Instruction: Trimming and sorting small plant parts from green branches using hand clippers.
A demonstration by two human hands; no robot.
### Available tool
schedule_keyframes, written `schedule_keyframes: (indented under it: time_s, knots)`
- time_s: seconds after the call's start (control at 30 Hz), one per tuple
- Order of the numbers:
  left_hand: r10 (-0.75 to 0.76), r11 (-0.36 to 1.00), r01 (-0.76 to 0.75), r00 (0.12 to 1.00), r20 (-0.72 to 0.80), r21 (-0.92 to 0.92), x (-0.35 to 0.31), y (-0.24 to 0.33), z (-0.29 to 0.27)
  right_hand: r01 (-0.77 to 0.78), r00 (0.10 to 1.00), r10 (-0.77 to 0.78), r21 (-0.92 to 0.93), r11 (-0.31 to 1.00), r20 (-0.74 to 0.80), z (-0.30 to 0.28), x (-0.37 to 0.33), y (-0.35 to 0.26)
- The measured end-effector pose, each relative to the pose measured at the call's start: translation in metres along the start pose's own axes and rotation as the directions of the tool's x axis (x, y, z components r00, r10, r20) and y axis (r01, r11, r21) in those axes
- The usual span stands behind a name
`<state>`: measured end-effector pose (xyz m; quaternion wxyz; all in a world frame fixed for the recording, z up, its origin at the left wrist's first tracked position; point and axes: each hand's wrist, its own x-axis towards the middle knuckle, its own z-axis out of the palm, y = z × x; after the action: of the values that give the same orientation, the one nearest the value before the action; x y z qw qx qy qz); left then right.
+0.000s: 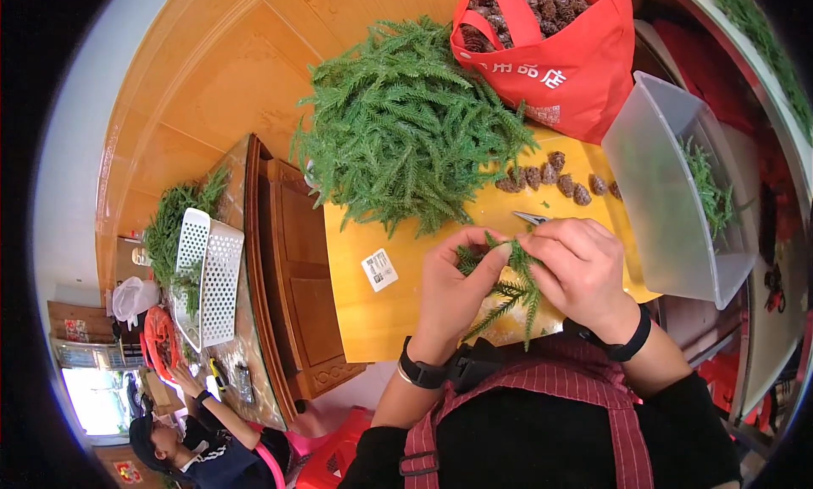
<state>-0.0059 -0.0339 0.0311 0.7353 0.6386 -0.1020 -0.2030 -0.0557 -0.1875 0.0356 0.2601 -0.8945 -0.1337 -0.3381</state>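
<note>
Over the near edge of the yellow table, my left hand [455, 279] pinches a small green pine sprig [530, 303] between thumb and fingers. My right hand [584, 269] closes on the same sprig from the other side, its fingertips near my left thumb. The needled tips hang down below both hands. Just beyond them lies a tool with pointed metal jaws [531, 218], its handles hidden by my right hand. A loose row of brown pine cones [566, 184] rests farther back. Behind my left hand rises a large heap of green pine sprigs [398, 133].
A red bag [584, 91] full of pine cones stands at the back. To the right is a translucent bin [652, 184] with sprigs inside. A white card [379, 270] lies on the yellow table [364, 320]. At left, a person [182, 455] reaches toward a white perforated basket [222, 277].
</note>
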Motion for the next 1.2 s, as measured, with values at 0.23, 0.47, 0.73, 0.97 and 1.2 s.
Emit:
schedule_keyframes:
  time_s: [0.23,0.47,0.73,0.97,1.2]
  knots:
    - [-0.026,0.998,0.026,1.000,0.013,-0.053,0.001,-0.007,-0.002,0.006,0.996,-0.003,-0.031,0.999,0.086,-0.006,0.003,-0.001]
    - [-0.043,0.995,0.044,0.999,0.007,-0.090,0.003,-0.005,0.000,0.012,1.000,-0.012,-0.023,1.000,-0.001,-0.005,0.002,-0.002]
    - [-0.039,0.990,0.038,0.999,-0.011,-0.133,0.003,-0.010,-0.001,-0.081,0.994,0.077,0.051,0.995,0.076,-0.007,0.003,-0.001]
    - [-0.005,1.000,0.005,1.000,-0.016,0.013,-0.002,-0.001,0.000,-0.273,0.960,0.245,0.275,0.922,0.133,-0.007,0.002,0.001]
    - [0.198,0.961,-0.211,0.976,0.089,0.181,-0.004,0.000,-0.004,-0.820,0.541,0.399,0.570,0.051,0.741,-0.015,0.000,0.014]
